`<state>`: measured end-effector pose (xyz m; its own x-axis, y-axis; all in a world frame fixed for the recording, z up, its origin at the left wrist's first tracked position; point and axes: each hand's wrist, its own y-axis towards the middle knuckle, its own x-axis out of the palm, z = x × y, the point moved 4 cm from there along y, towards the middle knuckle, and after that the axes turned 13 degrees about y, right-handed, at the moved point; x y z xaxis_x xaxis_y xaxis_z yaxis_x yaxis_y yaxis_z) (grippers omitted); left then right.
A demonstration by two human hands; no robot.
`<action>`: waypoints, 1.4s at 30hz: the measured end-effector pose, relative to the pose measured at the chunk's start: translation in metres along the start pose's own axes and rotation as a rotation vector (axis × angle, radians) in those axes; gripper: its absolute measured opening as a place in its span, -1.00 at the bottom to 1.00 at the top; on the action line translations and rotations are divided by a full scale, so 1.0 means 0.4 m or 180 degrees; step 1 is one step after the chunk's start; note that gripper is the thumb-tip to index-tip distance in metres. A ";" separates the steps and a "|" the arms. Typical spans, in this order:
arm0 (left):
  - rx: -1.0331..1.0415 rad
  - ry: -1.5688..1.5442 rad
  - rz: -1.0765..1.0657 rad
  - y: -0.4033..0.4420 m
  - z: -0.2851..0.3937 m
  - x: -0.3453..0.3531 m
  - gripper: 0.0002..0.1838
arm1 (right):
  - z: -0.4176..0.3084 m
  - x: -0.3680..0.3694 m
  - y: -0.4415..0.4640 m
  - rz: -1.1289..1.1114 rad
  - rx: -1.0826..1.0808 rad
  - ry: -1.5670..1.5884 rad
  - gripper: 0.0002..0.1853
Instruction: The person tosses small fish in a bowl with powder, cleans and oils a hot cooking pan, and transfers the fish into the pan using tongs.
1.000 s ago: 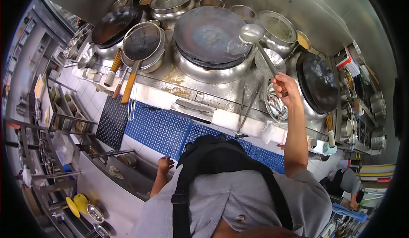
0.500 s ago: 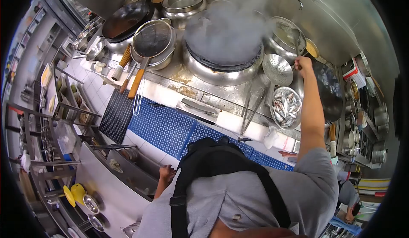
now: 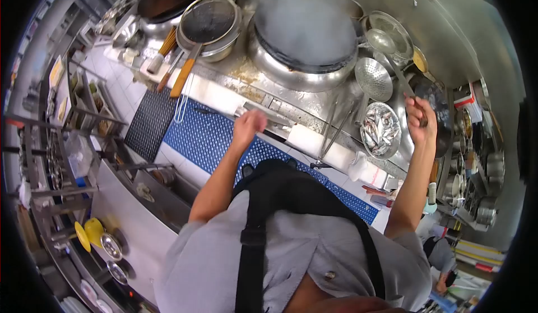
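Print on red/white box, far R, too small to read. R hand grips ladle near handle end, fingers wrapped, elbow bent, forearm up over counter edge. Ladle bowl's over L side of round sieve; can't tell if touching. Perf. skimmer and bowl w/ small fish sit L of R hand. L hand blurred, palm-down nr counter edge, arm bent; can't tell if clenched. Wok steaming.
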<state>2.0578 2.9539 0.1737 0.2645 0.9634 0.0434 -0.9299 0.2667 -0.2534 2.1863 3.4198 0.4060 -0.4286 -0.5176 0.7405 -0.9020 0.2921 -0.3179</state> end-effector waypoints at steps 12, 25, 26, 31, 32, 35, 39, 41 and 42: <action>-0.1211 -0.0444 0.1211 0.565 -0.166 0.213 -0.89 | 0.386 0.155 -0.212 0.0067 0.0627 -0.0432 -0.81; -0.1053 -0.1450 0.1170 0.596 0.009 0.176 -0.91 | 0.519 0.271 -0.247 -0.0161 0.0314 -0.1312 -0.47; -0.0900 -0.1462 0.1080 0.589 0.017 0.166 -0.90 | 0.522 0.269 -0.250 -0.0105 0.0299 -0.1369 -0.44; -0.0546 0.0095 0.0961 0.595 0.016 0.121 -0.80 | 0.526 0.212 -0.231 0.0137 -0.0055 -0.2013 -0.37; -0.0163 0.0676 0.1369 0.574 0.042 0.108 -0.78 | 0.526 0.199 -0.218 0.0167 -0.0115 -0.2074 -0.37; 0.1077 0.1922 0.2301 0.427 0.170 0.089 -0.72 | 0.519 0.176 -0.204 0.0281 -0.0306 -0.2090 -0.36; 0.2567 0.3077 0.2131 0.356 0.232 0.159 -0.73 | 0.463 0.146 -0.192 0.0391 -0.0585 -0.1774 -0.35; 0.2724 0.3742 0.1328 0.313 0.251 0.186 -0.74 | 0.415 0.121 -0.173 0.0594 -0.0817 -0.1931 -0.40; 0.2586 0.3897 0.0713 0.268 0.311 0.187 -0.75 | 0.386 0.118 -0.165 0.0653 -0.0980 -0.1914 -0.39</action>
<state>1.9459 3.0577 0.2701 -0.2379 0.4749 -0.8473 -0.7551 0.4582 0.4689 2.2178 3.2519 0.3705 -0.6227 -0.7564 0.1999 -0.7824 0.5996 -0.1685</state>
